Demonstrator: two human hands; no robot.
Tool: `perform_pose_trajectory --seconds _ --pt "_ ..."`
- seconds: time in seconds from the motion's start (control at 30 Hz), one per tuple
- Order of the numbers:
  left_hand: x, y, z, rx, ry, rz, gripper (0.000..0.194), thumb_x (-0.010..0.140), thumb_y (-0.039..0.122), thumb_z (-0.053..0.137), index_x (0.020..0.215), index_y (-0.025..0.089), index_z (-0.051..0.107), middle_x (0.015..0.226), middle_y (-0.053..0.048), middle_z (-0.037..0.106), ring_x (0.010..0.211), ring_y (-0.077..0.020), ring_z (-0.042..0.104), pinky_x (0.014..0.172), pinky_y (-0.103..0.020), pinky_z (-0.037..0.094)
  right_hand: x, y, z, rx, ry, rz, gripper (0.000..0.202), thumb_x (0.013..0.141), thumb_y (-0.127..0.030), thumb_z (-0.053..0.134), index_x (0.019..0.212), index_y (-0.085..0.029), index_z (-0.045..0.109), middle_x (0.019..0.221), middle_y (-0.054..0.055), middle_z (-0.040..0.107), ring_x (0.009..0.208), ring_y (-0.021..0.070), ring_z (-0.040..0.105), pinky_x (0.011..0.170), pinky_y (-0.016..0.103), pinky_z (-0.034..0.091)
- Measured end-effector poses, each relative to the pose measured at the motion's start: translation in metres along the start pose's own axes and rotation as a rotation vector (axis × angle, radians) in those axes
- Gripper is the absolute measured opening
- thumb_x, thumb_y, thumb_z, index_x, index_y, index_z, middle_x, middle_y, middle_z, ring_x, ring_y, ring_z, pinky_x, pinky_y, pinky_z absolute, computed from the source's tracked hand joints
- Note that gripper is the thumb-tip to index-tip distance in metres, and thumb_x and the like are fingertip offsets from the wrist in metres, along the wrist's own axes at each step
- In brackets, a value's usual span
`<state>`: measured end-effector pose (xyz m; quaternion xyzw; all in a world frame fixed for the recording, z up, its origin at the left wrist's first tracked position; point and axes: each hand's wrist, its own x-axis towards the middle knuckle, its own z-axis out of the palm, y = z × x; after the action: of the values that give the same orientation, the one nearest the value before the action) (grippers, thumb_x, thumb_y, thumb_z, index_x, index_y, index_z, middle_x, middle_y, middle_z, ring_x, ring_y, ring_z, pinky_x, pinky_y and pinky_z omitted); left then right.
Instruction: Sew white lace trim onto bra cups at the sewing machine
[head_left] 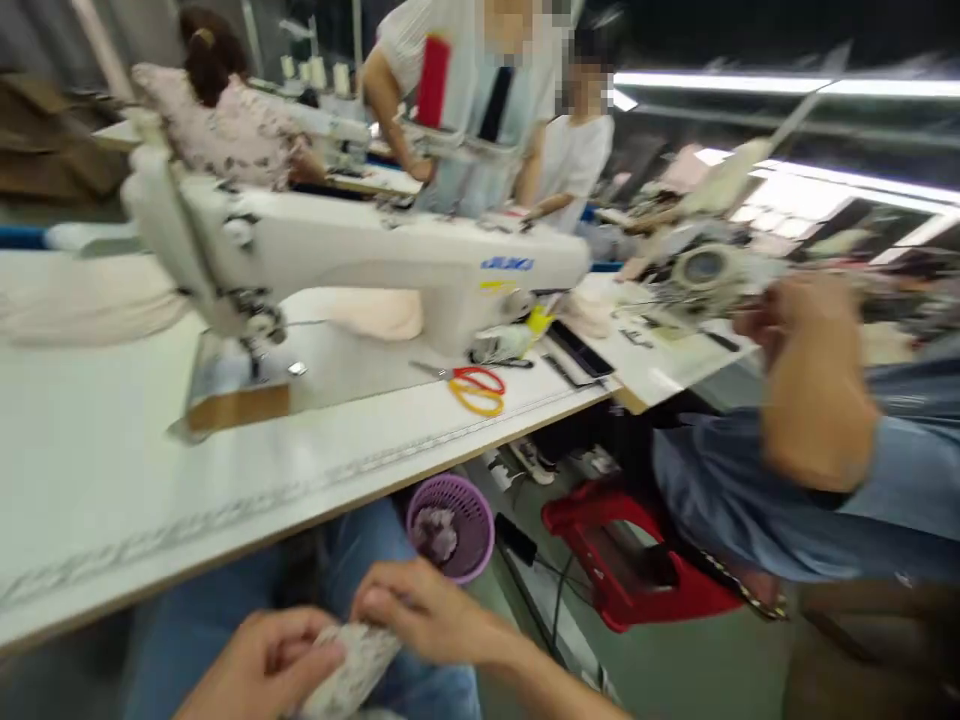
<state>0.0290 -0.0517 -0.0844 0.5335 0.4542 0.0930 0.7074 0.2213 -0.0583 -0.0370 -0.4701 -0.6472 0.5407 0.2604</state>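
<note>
Over my lap, my left hand point(281, 660) pinches one side of a pale patterned piece of fabric point(356, 668). My right hand point(420, 610) grips the fabric's upper end, its fingers curled over the edge. The lower part of the cloth runs out of the bottom of the view. Both hands are below the front edge of a white sewing table point(375, 480). A white sewing machine point(360, 245) stands on that table, beyond my hands. Scissors point(472, 388) with red and yellow handles lie to the right of its needle area.
A purple basket point(480, 545) with scraps stands on the floor below the table. Right of it is a red plastic stool point(637, 590). A co-worker's arm point(817, 390) is close on the right. Pale cloth point(90, 300) lies at the table's left. Other people stand or sit behind.
</note>
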Motion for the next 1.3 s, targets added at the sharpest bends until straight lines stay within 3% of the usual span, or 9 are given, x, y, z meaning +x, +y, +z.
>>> perform_pose_trajectory --seconds 0.07,0.13,0.27,0.37,0.5,0.63,0.97,1.17,1.3 --pt "-0.016 0.0 -0.003 -0.09 0.015 0.007 0.057 0.067 0.069 0.064 0.075 0.013 0.066 0.06 -0.001 0.06 0.056 -0.0128 0.05 0.054 -0.023 0.035 0.0 0.021 0.014 0.088 -0.099 -0.021 0.045 0.096 -0.049 0.038 0.081 -0.015 0.063 0.07 -0.001 0.056 0.062 0.0092 0.05 0.056 0.019 0.039" --pt "-0.022 0.003 -0.006 -0.146 -0.006 -0.019 0.055 0.068 0.065 0.067 0.076 0.011 0.066 0.062 -0.001 0.059 0.056 -0.0119 0.048 0.055 -0.022 0.034 0.003 0.029 0.012 0.136 -0.156 -0.029 0.052 0.096 -0.055 0.033 0.086 -0.015 0.063 0.072 0.0 0.056 0.064 0.0097 0.049 0.057 0.02 0.038" --pt "-0.026 0.006 -0.008 -0.163 -0.006 -0.018 0.052 0.069 0.063 0.066 0.076 0.011 0.066 0.063 0.0 0.056 0.059 -0.0124 0.045 0.056 -0.023 0.032 0.007 0.022 0.008 0.166 -0.202 -0.032 0.052 0.082 -0.066 0.052 0.084 -0.015 0.063 0.069 -0.001 0.057 0.063 0.0109 0.05 0.058 0.021 0.039" --pt "-0.028 0.004 -0.009 -0.106 -0.025 0.02 0.051 0.073 0.064 0.062 0.074 0.012 0.066 0.061 0.001 0.051 0.058 -0.0115 0.04 0.054 -0.023 0.028 0.008 0.016 0.015 0.135 -0.167 -0.025 0.041 0.072 -0.058 0.069 0.079 -0.017 0.063 0.069 -0.003 0.056 0.065 0.0113 0.05 0.06 0.021 0.04" --pt "-0.031 -0.003 -0.011 -0.088 -0.018 0.06 0.05 0.075 0.062 0.06 0.075 0.012 0.067 0.06 0.003 0.047 0.058 -0.0111 0.036 0.054 -0.023 0.027 0.01 0.017 0.022 0.12 -0.156 0.009 0.023 0.078 -0.04 0.068 0.075 -0.017 0.062 0.065 -0.004 0.053 0.061 0.0093 0.047 0.057 0.019 0.038" --pt "-0.03 -0.011 -0.012 -0.128 -0.016 0.058 0.049 0.075 0.06 0.062 0.076 0.012 0.068 0.061 0.002 0.049 0.058 -0.0111 0.039 0.055 -0.023 0.029 0.013 0.021 0.023 0.161 -0.192 0.011 0.016 0.077 -0.032 0.068 0.076 -0.017 0.061 0.065 -0.004 0.053 0.06 0.0086 0.046 0.055 0.019 0.036" --pt "-0.023 -0.012 -0.011 -0.254 -0.039 0.02 0.054 0.066 0.065 0.069 0.072 0.011 0.065 0.058 0.001 0.054 0.054 -0.0099 0.042 0.054 -0.022 0.03 0.013 0.024 0.016 0.138 -0.238 0.041 0.013 0.077 -0.028 0.066 0.074 -0.017 0.06 0.065 -0.004 0.053 0.059 0.0093 0.048 0.058 0.019 0.039" --pt "-0.017 -0.007 -0.007 -0.285 -0.05 -0.048 0.056 0.062 0.067 0.07 0.07 0.014 0.06 0.05 0.006 0.046 0.048 -0.007 0.032 0.049 -0.02 0.021 0.011 0.021 0.005 0.112 -0.271 0.043 0.022 0.074 -0.037 0.071 0.077 -0.018 0.06 0.066 -0.004 0.053 0.062 0.0102 0.049 0.058 0.019 0.04" --pt "-0.015 -0.002 -0.006 -0.249 -0.04 -0.068 0.06 0.056 0.072 0.071 0.066 0.014 0.057 0.047 0.01 0.034 0.047 -0.006 0.021 0.047 -0.021 0.015 0.012 0.023 0.007 0.031 -0.27 0.041 0.015 0.082 -0.032 0.062 0.079 -0.018 0.059 0.066 -0.004 0.052 0.062 0.0094 0.049 0.059 0.019 0.039"
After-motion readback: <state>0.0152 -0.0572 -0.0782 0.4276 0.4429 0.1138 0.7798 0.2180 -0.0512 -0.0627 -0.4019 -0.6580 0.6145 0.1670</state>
